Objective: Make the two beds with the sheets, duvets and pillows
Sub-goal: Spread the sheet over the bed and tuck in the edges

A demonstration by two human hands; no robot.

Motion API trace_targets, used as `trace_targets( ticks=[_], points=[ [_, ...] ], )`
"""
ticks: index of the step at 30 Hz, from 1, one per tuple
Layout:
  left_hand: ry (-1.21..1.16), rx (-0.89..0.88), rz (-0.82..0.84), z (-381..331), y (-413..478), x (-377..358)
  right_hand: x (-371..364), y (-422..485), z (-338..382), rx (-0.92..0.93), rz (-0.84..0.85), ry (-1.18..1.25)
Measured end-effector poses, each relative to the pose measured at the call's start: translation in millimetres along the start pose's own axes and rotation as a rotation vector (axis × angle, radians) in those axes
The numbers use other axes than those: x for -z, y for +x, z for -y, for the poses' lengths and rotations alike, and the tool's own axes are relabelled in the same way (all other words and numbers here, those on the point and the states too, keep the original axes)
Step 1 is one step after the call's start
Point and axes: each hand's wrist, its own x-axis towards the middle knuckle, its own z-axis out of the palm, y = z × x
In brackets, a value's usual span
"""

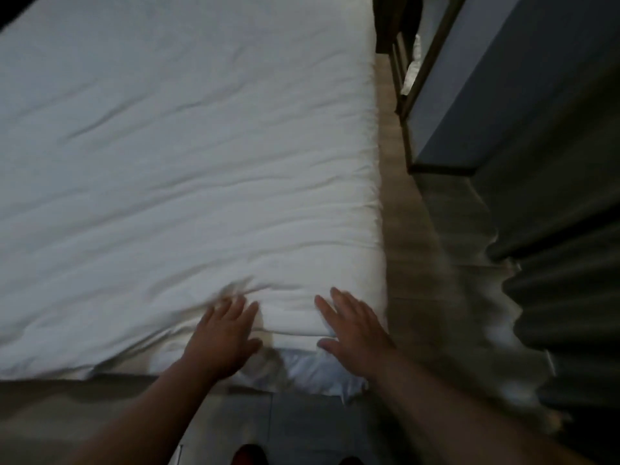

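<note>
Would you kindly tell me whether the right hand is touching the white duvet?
Touching: the head view shows the right hand lying flat, fingers straight, on the white duvet at its near edge.

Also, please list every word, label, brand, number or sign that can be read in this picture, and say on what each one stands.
None: no text can be read in this picture.
The white duvet is plain; no tag or print shows.
The dark curtain bears no writing.
The view is dim and blurred around the left hand and the right hand, so a small label there could not be read.
</note>
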Motion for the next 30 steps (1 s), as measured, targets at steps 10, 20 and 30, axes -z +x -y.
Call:
trace_targets(
  ticks=[10, 20, 30],
  points=[
    [-0.085, 0.118, -0.391, -30, 23, -8, -21, 35, -7, 0.045, -0.506, 0.054],
    [-0.229, 0.105, -0.248, -21, -66, -4, -4, -60, 61, -0.008, -0.104, 0.160],
    [-0.185, 0.129, -0.279, 9, -65, -27, -42, -45, 11, -0.166, -0.147, 0.156]
  ],
)
